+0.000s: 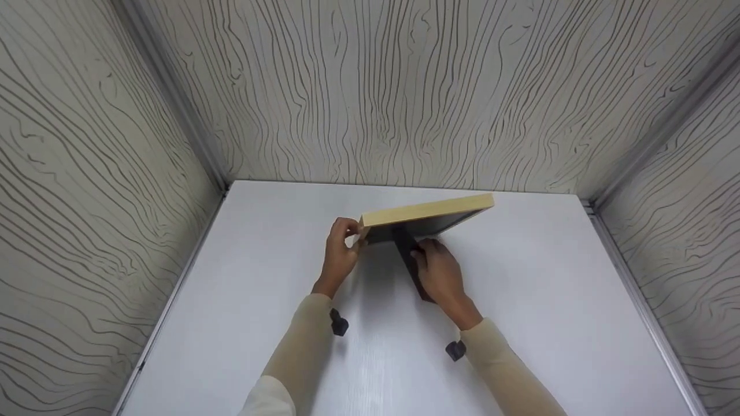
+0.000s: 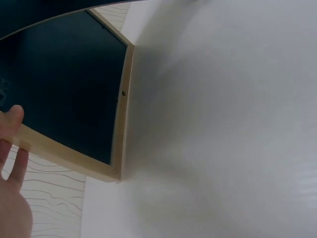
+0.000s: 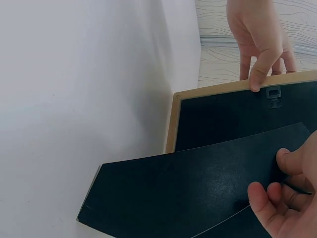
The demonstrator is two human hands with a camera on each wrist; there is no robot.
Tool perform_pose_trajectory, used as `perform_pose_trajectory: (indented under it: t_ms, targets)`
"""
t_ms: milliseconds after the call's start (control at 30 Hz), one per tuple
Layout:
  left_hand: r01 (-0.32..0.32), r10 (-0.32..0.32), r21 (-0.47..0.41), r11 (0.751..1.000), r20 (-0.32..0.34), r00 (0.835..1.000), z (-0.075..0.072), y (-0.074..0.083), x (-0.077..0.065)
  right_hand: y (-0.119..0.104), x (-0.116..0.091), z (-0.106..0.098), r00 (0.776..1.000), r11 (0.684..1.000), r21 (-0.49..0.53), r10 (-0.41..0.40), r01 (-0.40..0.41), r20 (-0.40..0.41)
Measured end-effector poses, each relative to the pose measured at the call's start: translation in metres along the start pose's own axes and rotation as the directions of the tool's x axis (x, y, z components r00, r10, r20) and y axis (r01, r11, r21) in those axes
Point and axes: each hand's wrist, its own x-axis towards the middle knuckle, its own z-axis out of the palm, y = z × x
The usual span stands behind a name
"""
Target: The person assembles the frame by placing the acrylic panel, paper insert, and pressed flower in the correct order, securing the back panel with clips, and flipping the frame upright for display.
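A light wooden picture frame [image 1: 430,210] stands tilted on the white table, its dark backing board [image 2: 69,84] turned toward me. My left hand [image 1: 340,252] grips the frame's left side, thumb on the back and fingers around the outer edge. From the backing a black easel leg [image 1: 409,260] swings out toward me. My right hand [image 1: 444,276] pinches that leg near its middle, with the thumb on one face and curled fingers at its edge. In the right wrist view, a small metal hanger [image 3: 274,96] sits on the backing beside the left thumb.
The white tabletop [image 1: 555,312] spreads around the frame. Wood-grain patterned panels [image 1: 370,92] rise behind it and on both sides, with grey metal strips [image 1: 173,98] along the corners. A dark wrist device [image 1: 339,322] is strapped near each cuff.
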Motion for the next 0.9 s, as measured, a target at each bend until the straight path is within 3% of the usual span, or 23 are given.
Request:
perform_pose_trajectory:
  t_ms: [333,567,900]
  targets:
    - [0.042,-0.042,-0.011,0.999,-0.012,0.999,0.000,-0.003,0.002,-0.001,0.000,0.001,1.000,1.000,-0.003,-0.006,0.006,-0.003]
    - [0.092,-0.092,0.001,0.996,0.018,0.996,-0.002,-0.007,-0.004,0.001,-0.004,0.002,1.000,1.000,0.016,0.017,-0.017,-0.007]
    - [0.052,-0.052,0.022,0.998,0.001,0.999,-0.001,-0.009,-0.012,0.004,-0.003,0.001,0.999,0.999,0.039,0.011,-0.009,-0.052]
